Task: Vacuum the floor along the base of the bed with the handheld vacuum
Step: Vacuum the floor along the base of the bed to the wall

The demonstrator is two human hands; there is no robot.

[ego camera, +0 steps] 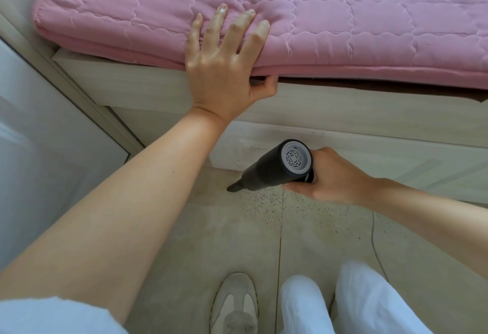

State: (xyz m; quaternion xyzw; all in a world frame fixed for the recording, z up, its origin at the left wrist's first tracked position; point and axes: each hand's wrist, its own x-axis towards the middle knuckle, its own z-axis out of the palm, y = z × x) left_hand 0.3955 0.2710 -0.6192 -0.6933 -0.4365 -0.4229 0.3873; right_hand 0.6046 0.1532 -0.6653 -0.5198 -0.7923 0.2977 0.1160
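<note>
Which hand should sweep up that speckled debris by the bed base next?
Right. The right hand already grips the handheld vacuum, its nozzle down at the debris. The left hand rests on the pink mattress pad, bracing.

A person with bare forearms and bare hands, wearing a short pale blue-white sleeve [52,315] on the left arm, loose white trousers [343,304], and a beige and grey low sneaker [234,304] with a rounded toe.
</note>
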